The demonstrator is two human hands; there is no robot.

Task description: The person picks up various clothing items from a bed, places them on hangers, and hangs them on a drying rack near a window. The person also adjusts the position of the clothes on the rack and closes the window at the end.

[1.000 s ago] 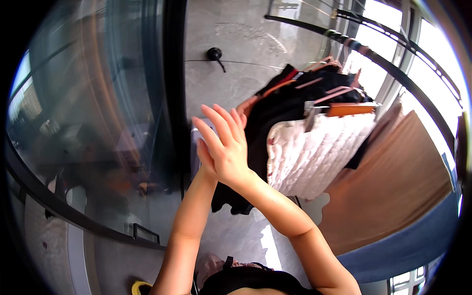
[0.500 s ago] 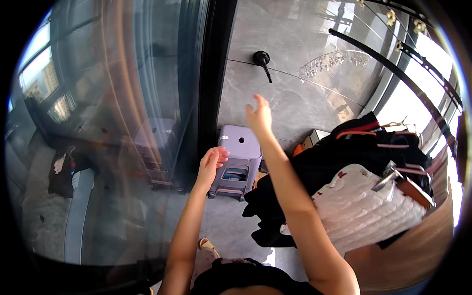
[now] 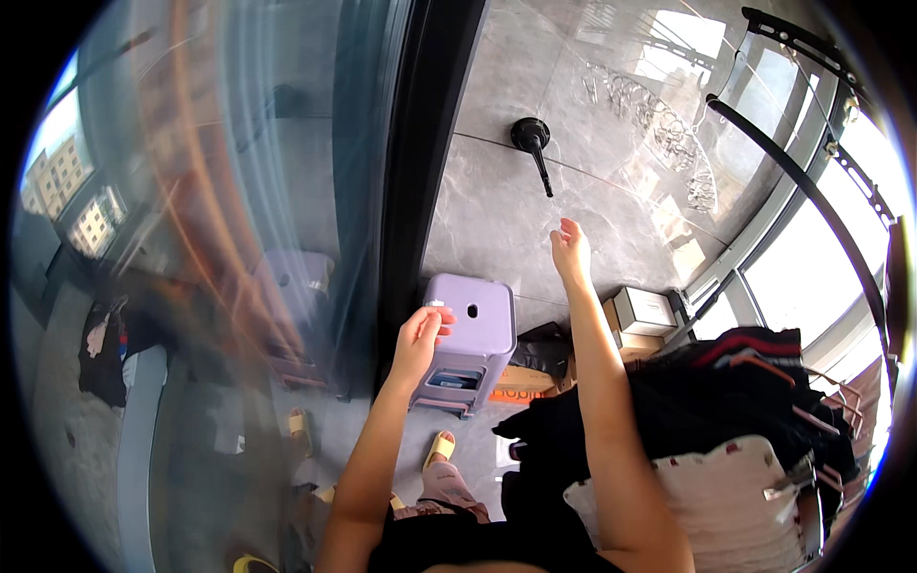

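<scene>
Head view: right hand has risen higher, fingers loosely open, empty; left hand pinches something small.

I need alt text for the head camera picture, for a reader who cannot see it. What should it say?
Seen from above, a person raises both bare arms: the left hand pinches a small pale object, too small to identify, above a lilac plastic stool, and the right hand reaches up, open and empty. Dark clothes on hangers hang at the right, beside a glass door and grey tiled floor.
</scene>
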